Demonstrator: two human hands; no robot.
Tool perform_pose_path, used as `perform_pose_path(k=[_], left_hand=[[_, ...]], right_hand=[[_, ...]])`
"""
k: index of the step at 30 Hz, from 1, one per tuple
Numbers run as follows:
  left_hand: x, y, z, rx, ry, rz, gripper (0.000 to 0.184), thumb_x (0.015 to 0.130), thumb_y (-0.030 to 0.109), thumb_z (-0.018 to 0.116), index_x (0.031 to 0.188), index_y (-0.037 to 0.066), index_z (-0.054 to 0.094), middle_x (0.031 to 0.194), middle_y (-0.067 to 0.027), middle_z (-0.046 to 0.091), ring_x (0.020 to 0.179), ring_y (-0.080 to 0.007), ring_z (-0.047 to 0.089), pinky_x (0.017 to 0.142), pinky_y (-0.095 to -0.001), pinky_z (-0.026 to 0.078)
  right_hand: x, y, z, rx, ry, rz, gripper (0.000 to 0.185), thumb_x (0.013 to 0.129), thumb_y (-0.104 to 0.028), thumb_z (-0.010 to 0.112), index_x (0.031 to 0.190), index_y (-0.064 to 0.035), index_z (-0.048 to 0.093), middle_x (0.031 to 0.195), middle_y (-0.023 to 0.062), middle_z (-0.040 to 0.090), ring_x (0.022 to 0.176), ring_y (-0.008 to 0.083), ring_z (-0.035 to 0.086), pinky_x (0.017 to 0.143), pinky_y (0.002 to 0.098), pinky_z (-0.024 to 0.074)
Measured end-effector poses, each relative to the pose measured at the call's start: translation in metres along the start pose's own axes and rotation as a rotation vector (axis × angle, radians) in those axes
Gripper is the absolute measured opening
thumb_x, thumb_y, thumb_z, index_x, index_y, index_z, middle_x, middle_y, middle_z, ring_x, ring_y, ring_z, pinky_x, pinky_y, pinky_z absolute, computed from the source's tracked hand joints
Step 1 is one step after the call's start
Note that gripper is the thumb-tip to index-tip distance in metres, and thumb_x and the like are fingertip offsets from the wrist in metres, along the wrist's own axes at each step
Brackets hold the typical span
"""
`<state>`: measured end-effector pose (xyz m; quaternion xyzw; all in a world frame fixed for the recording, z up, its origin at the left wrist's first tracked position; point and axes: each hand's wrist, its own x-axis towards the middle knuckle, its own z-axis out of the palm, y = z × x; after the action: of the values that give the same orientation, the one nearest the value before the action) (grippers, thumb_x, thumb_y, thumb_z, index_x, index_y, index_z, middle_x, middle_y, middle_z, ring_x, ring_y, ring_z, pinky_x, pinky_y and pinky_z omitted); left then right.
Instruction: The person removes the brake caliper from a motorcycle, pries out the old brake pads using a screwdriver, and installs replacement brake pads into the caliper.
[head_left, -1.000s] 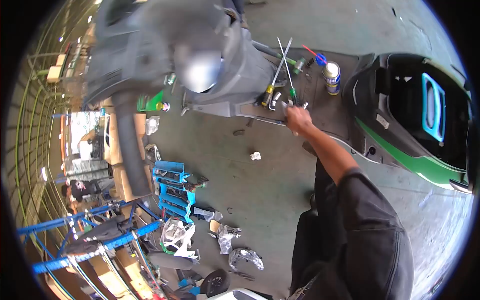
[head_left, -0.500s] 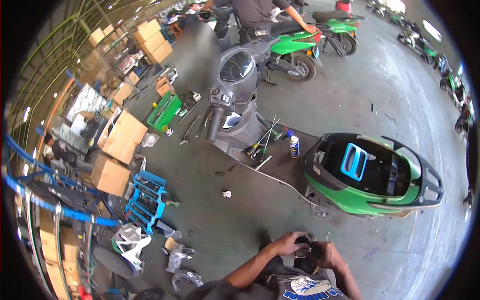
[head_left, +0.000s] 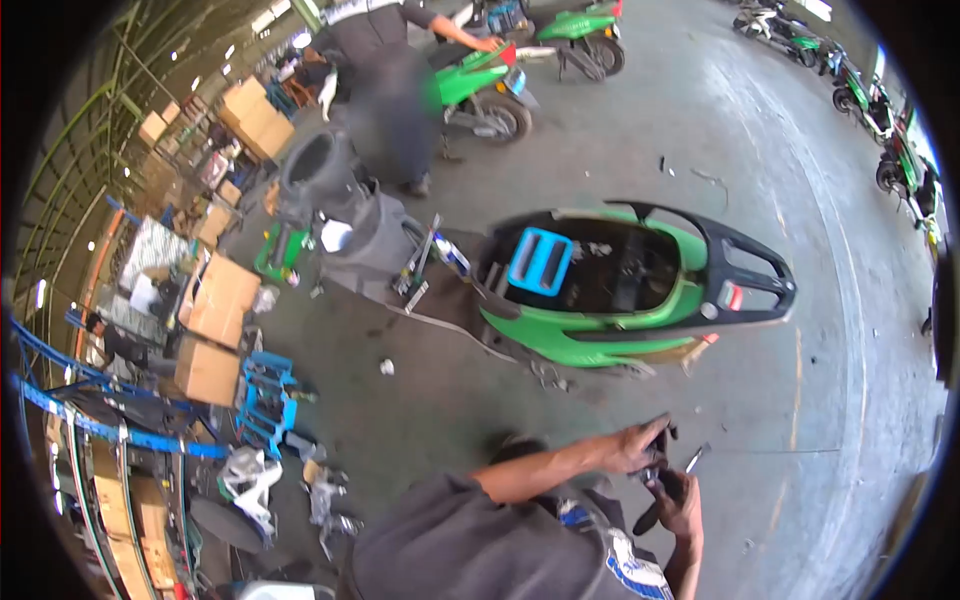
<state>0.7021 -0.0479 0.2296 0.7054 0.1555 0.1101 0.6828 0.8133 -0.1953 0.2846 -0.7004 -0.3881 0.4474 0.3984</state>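
Nearest, the left hand [head_left: 640, 447] and the right hand [head_left: 680, 507] meet just ahead of the wearer's body. Both are narrow, fingers bent about a small dark part [head_left: 651, 474] located between them; its exact form is too small to tell. A thin, bright-ended item [head_left: 698, 457] shows just beside the right hand; whether that hand grips it cannot be told.

Beyond the hands stands a scooter [head_left: 565, 340] with green panels. Its rear compartment is uncovered, and a blue frame [head_left: 540, 262] lies inside. Beyond and to the left of the left hand, the scooter's footboard carries a cluster of tools [head_left: 420, 262] and, beside them, a blue-and-white can [head_left: 450, 254].

Well to the left of the left hand, a white scrap [head_left: 387, 367] lies on the floor. Past it, farther left, is a blue rack [head_left: 265, 402], with cardboard boxes [head_left: 222, 300] stacked behind.

Farther still, beyond the scooter and left of the hands, a person in dark clothing [head_left: 370, 45] rests one hand on the rear of another green scooter [head_left: 465, 88]. Far to the right of the hands, further scooters [head_left: 890, 160] stand in a row.
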Motion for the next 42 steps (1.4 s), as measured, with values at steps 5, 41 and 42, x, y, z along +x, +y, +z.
perform_pose_path(k=[5, 41, 42], left_hand=[[0.095, 0.051, 0.032, 0.166, -0.111, 0.214, 0.02, 0.09, 0.02, 0.059, 0.097, 0.001, 0.055, 0.074, -0.0134, 0.057, 0.068, -0.0254, 0.057, 0.063, -0.0367, 0.046], [0.67, 0.122, -0.064, -0.432, 0.86, 0.096, 0.02, 0.092, 0.019, 0.062, 0.085, 0.002, 0.053, 0.067, 0.0009, 0.057, 0.061, -0.0059, 0.052, 0.055, -0.0234, 0.042], [0.677, 0.128, -0.069, -0.481, 0.915, 0.074, 0.019, 0.092, 0.018, 0.062, 0.085, 0.002, 0.053, 0.066, 0.0009, 0.057, 0.059, -0.0058, 0.05, 0.054, -0.023, 0.042]], right_hand=[[0.019, 0.005, -0.099, 0.195, 0.083, -0.141, 0.023, 0.084, -0.015, 0.067, 0.068, -0.0002, 0.058, 0.063, -0.002, 0.052, 0.058, 0.0072, 0.042, 0.051, 0.0252, 0.0304], [0.607, -0.106, -0.551, -0.335, -0.758, -0.561, 0.008, 0.075, -0.007, 0.071, 0.072, -0.0019, 0.065, 0.062, 0.0098, 0.058, 0.056, 0.0241, 0.057, 0.052, 0.0347, 0.0419], [0.623, -0.108, -0.55, -0.287, -0.78, -0.65, 0.009, 0.074, -0.007, 0.072, 0.072, -0.0019, 0.065, 0.061, 0.0097, 0.057, 0.055, 0.024, 0.056, 0.052, 0.0349, 0.0412]])
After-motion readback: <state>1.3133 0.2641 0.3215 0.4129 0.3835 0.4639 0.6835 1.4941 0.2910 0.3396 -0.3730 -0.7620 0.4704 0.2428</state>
